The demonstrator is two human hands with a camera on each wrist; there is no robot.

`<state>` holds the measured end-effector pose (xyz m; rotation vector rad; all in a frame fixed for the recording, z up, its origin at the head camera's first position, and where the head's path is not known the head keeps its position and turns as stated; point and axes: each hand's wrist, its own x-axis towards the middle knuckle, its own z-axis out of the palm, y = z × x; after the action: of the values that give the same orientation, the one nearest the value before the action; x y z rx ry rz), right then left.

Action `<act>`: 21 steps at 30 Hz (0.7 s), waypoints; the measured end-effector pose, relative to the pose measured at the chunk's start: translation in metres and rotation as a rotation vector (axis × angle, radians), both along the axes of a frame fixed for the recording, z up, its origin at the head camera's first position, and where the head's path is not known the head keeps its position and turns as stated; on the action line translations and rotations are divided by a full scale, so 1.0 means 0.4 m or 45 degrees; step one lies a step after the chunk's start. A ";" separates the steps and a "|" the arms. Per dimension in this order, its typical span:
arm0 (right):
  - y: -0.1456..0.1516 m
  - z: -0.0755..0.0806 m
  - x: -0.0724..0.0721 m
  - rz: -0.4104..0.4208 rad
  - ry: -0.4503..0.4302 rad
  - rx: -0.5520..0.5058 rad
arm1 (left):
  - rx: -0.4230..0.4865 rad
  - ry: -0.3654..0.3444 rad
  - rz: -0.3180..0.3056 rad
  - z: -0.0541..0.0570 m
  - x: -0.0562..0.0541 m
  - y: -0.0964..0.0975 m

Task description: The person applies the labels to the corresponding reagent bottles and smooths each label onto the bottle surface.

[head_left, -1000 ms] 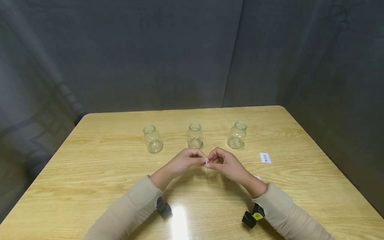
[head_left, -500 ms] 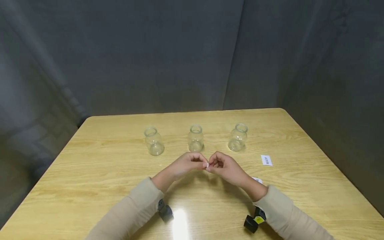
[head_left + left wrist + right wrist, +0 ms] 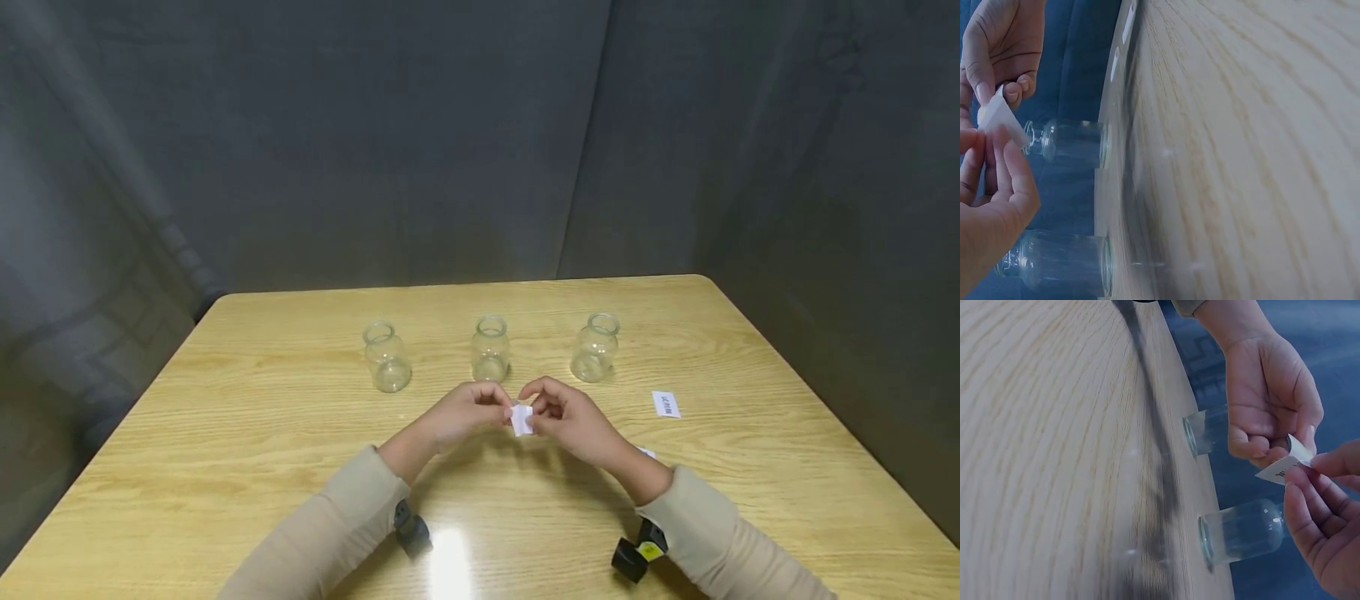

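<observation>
Both hands meet over the middle of the table, holding one small white paper label [image 3: 522, 421] between them. The left hand [image 3: 468, 412] pinches its left side with thumb and fingertips. On the other side, the thumb and fingers of the right hand [image 3: 573, 421] pinch it too. In the right wrist view the label [image 3: 1277, 470] is bent, with dark print on one face and a raised flap by the left hand's thumb. A plain white face of the label [image 3: 1004, 119] shows in the left wrist view. Just beyond the hands stands the middle glass jar [image 3: 490, 350].
A left glass jar [image 3: 387, 358] and a right glass jar [image 3: 595, 350] stand upright in the same row, all without lids. One printed label [image 3: 666, 404] lies to the right; another label [image 3: 647, 452] is mostly hidden behind the right forearm. Grey curtains [image 3: 405, 150] hang behind the wooden table [image 3: 262, 433].
The label, a thin sliver between the fingertips before, now shows a broad white face. The right hand's fingers have moved slightly apart from the left's. The head view has tilted up slightly.
</observation>
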<state>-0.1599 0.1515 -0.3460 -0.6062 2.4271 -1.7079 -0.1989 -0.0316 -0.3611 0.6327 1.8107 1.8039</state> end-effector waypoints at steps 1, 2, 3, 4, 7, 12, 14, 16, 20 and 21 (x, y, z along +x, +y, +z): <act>0.001 0.000 0.000 -0.001 0.013 0.018 | 0.008 -0.014 0.001 0.000 0.000 0.000; 0.002 0.000 0.000 0.000 0.027 0.036 | 0.013 -0.028 0.001 0.000 0.000 0.000; 0.004 0.000 0.000 0.001 0.038 0.050 | 0.013 -0.041 0.006 0.000 0.001 -0.001; 0.005 0.000 -0.001 0.003 0.045 0.061 | 0.010 -0.048 0.010 0.001 0.001 -0.001; 0.008 0.001 0.000 0.014 0.045 0.084 | -0.021 -0.062 0.037 0.003 0.001 -0.005; 0.016 0.006 -0.002 0.088 0.000 0.058 | -0.052 -0.064 0.059 0.004 -0.002 -0.011; 0.020 0.007 -0.002 0.132 -0.023 0.025 | -0.048 -0.068 0.057 0.002 -0.004 -0.013; 0.023 0.006 -0.004 0.166 -0.036 0.001 | -0.049 -0.081 0.059 0.001 -0.007 -0.015; 0.025 0.003 -0.009 0.141 -0.017 0.016 | -0.056 -0.109 0.056 -0.002 -0.011 -0.021; 0.024 0.002 -0.011 0.125 -0.002 0.026 | -0.064 -0.103 0.055 -0.003 -0.011 -0.023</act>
<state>-0.1642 0.1612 -0.3453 -0.7084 2.3681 -1.6432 -0.2035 -0.0406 -0.3621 0.4981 1.8226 1.7794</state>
